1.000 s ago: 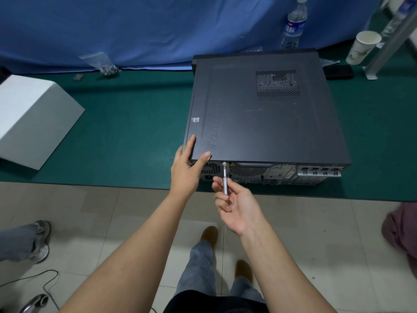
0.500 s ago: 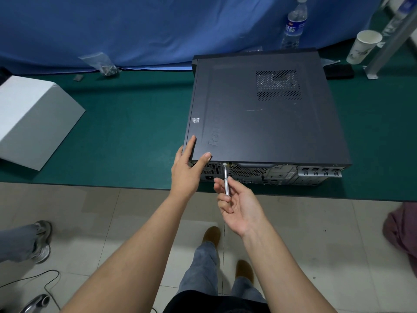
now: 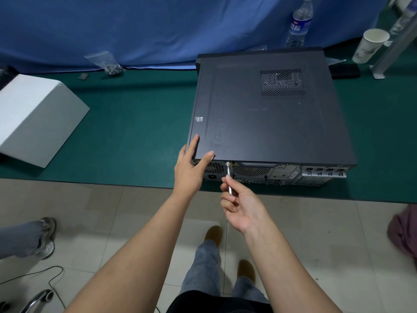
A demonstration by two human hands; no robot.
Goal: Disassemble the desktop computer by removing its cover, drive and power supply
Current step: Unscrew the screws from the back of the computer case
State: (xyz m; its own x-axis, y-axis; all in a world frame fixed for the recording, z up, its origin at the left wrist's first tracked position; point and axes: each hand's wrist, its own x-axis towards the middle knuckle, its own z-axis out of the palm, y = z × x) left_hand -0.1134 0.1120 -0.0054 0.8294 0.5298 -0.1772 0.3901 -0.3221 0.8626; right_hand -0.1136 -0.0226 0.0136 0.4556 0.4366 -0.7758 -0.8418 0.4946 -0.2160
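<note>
A black desktop computer (image 3: pixel 270 114) lies flat on the green table, its rear panel facing me at the table's front edge. Its dark cover, with a vent grille at the back right, is on the case. My left hand (image 3: pixel 190 168) rests on the cover's near left corner, fingers straight on top and thumb along the rear edge. My right hand (image 3: pixel 241 204) pinches a thin silver screwdriver (image 3: pixel 229 177). Its tip sits on a screw (image 3: pixel 228 164) at the top of the rear panel.
A white angled box (image 3: pixel 38 118) sits at the table's left. A clear bag of small parts (image 3: pixel 108 64), a water bottle (image 3: pixel 299 23), a paper cup (image 3: pixel 370 45) and a black item (image 3: pixel 344 71) line the back. Another person's leg (image 3: pixel 27 238) stands at the left.
My right hand's fingers have shifted slightly on the screwdriver, which stays on the screw. My left hand and the computer have not moved.
</note>
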